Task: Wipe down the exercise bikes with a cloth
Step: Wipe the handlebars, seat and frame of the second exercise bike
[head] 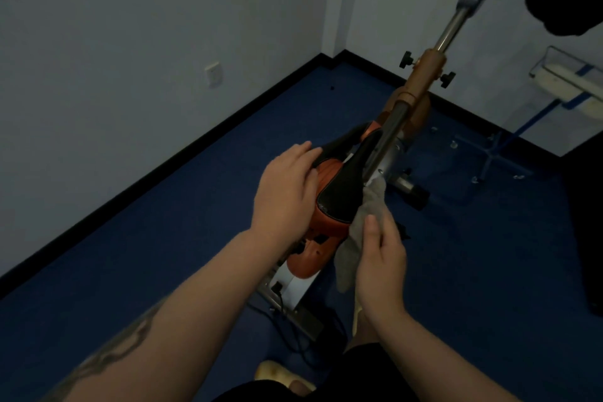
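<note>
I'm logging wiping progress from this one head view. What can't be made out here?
- Handlebars: cut off by the top and right edges.
- Saddle: left side covered by the left hand.
- Cloth: partly behind the right hand.
- Dirt or wetness: too dim to tell.

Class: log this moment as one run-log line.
left hand: steadies orange-and-black padded saddle | right hand: holds grey cloth against saddle's side
</note>
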A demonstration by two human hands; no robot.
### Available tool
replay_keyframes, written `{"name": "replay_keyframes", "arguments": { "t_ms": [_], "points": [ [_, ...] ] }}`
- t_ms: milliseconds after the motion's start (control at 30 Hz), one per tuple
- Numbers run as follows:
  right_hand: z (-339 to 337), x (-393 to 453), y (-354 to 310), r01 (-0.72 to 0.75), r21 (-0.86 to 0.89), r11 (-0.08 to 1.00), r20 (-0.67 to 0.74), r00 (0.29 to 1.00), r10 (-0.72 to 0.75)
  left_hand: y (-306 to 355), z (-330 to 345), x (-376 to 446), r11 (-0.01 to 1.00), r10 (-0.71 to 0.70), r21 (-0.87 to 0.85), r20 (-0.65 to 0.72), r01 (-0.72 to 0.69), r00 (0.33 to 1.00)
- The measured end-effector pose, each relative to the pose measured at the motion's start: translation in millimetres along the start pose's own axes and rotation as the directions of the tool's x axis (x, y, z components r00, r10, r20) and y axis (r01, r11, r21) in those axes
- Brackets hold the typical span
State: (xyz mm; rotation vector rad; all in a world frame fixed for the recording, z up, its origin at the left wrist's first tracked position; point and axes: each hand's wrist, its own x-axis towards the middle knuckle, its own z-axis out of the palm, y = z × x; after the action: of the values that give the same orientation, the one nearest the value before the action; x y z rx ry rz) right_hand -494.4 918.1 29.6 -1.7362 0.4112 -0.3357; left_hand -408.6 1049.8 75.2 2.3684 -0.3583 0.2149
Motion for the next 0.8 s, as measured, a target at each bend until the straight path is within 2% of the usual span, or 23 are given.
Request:
{"name": "replay_keyframes", "arguments": {
  "t_ms": [100, 200, 267, 333, 467, 567, 633, 700, 733, 800],
  "points": [
    [11.6, -7.2, -5.2, 0.071, -0.046, 0.996, 0.020, 0.997, -0.070, -7.2, 18.9, 1.8, 0.969, 0.030, 0.242, 0.080, -0.049, 0.996],
    [23.5, 23.7, -11.0, -0.058, -0.025, 0.998, -0.014, 0.998, 0.057, -9.8, 25.2, -2.1, 0.931, 0.043, 0.360, 0.062, -0.062, 0.997],
    [28.1, 50.6, -15.7, -0.234, 0.051, 0.971, -0.070, 0.969, 0.237, -9.9, 25.5, -1.6, 0.922, 0.050, 0.380, 0.061, -0.070, 0.997],
    [30.8, 55.1, -16.2, -0.320, 0.093, 0.943, -0.067, 0.943, 0.327, -10.2, 25.1, -1.2, 0.918, 0.056, 0.389, 0.069, -0.078, 0.996],
    [33.8, 14.6, -13.6, -0.277, 0.127, 0.952, -0.015, 0.959, 0.282, -8.8, 23.9, -1.9, 0.914, 0.049, 0.400, 0.072, -0.074, 0.996],
    [36.0, 45.9, -17.5, -0.248, -0.015, 0.969, -0.016, 0.969, 0.248, -10.5, 24.5, -0.5, 0.914, 0.041, 0.400, 0.071, -0.066, 0.997],
    [33.8, 80.2, -23.6, -0.319, -0.090, 0.943, 0.010, 0.947, 0.322, -10.9, 25.7, -0.7, 0.919, 0.042, 0.390, 0.063, -0.063, 0.997],
    [31.9, 93.5, -26.2, -0.388, -0.085, 0.918, 0.042, 0.919, 0.392, -9.8, 26.7, -1.7, 0.919, 0.031, 0.391, 0.054, -0.050, 0.998],
    [32.9, 86.2, -26.7, -0.378, -0.096, 0.921, 0.036, 0.923, 0.383, -8.7, 26.6, -2.4, 0.919, 0.024, 0.393, 0.054, -0.043, 0.998],
    [38.3, 50.0, -27.9, -0.258, -0.176, 0.950, 0.022, 0.964, 0.266, -6.2, 27.1, -3.6, 0.919, 0.020, 0.394, 0.042, -0.035, 0.999]
  ]
}}
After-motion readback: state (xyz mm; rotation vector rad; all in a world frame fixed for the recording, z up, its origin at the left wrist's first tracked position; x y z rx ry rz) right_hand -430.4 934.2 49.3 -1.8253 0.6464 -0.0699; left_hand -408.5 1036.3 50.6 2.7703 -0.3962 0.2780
